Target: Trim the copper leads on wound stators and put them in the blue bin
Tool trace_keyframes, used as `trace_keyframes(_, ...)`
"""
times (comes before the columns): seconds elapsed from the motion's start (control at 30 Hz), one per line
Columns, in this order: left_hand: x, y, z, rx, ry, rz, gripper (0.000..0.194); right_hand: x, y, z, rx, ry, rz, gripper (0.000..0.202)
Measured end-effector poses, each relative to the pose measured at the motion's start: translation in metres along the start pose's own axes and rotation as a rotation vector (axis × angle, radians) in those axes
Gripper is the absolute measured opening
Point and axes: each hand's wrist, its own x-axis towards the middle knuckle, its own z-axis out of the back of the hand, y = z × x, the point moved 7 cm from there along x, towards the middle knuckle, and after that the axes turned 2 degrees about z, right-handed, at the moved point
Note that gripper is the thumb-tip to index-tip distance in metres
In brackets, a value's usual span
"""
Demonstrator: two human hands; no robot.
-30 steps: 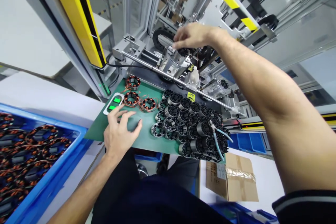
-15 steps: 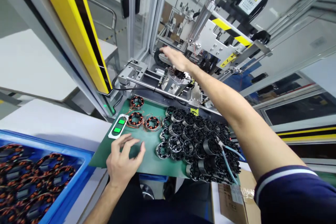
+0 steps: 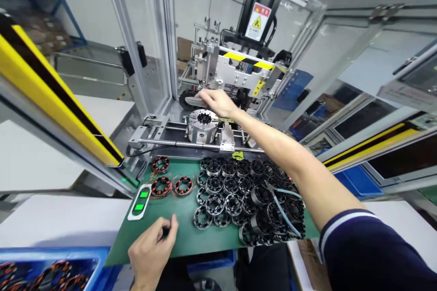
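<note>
My right hand (image 3: 218,101) reaches into the machine, above and behind a round metal fixture (image 3: 202,132) with a black toothed core at its centre. Its fingers are pressed together on a thin flat metal piece, partly hidden. Over the front left of the green mat (image 3: 184,241) is my left hand (image 3: 153,248), fingers curled and thumb near the index finger; whether anything is between them is hidden. Copper-wound rings (image 3: 183,185) lie beyond it, beside a white plate with two green buttons (image 3: 139,202). Several black toothed rings (image 3: 215,203) are grouped on the right.
Blue-handled cutters (image 3: 285,216) rest on the black rings. A blue bin (image 3: 99,266) with wound rings is at lower left. The machine head with a yellow-black striped bar (image 3: 244,60) hangs behind the fixture. Yellow-black posts (image 3: 68,95) stand at both sides.
The view has shifted, showing the fixture more fully. My right hand has closed on a flat piece beside the fixture. My left hand's spread fingers have curled in.
</note>
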Motion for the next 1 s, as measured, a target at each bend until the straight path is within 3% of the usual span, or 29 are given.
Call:
trace_keyframes(0.1,-0.004,0.003,-0.002,0.038,-0.005,0.015,0.036,-0.054,-0.016,0.068,-0.010,-0.100,-0.068,0.072)
trace_keyframes(0.2,-0.005,0.005,-0.004,0.057,0.025,0.043,0.035,-0.111,-0.063,0.102,-0.054,-0.090,-0.240,0.075)
trace_keyframes(0.33,0.000,0.003,-0.003,0.053,0.055,0.124,0.039,-0.169,-0.134,0.093,-0.206,0.025,-0.565,0.075)
trace_keyframes(0.47,0.005,0.000,-0.001,0.094,0.081,0.218,0.045,-0.183,-0.155,0.077,-0.167,0.038,-0.596,0.069)
trace_keyframes(0.6,0.005,0.001,-0.002,0.105,0.099,0.219,0.053,-0.174,-0.127,0.087,-0.142,-0.080,-0.487,0.062)
trace_keyframes(0.7,0.004,0.007,-0.010,0.132,0.184,0.226,0.056,-0.175,-0.083,0.110,-0.153,-0.253,-0.383,0.060)
trace_keyframes(0.77,0.004,0.010,-0.014,0.153,0.231,0.229,0.055,-0.193,-0.051,0.133,-0.150,-0.410,-0.330,0.060)
trace_keyframes(0.83,0.003,0.010,-0.016,0.163,0.263,0.223,0.055,-0.233,-0.021,0.157,-0.108,-0.596,-0.282,0.058)
trace_keyframes(0.9,0.002,0.007,-0.017,0.164,0.305,0.211,0.054,-0.297,0.001,0.173,-0.048,-0.760,-0.274,0.055)
trace_keyframes(0.97,0.002,0.002,-0.018,0.159,0.352,0.192,0.053,-0.377,0.015,0.168,-0.057,-0.826,-0.404,0.054)
trace_keyframes(1.0,0.003,-0.001,-0.019,0.156,0.376,0.181,0.052,-0.420,0.019,0.155,-0.094,-0.806,-0.534,0.053)
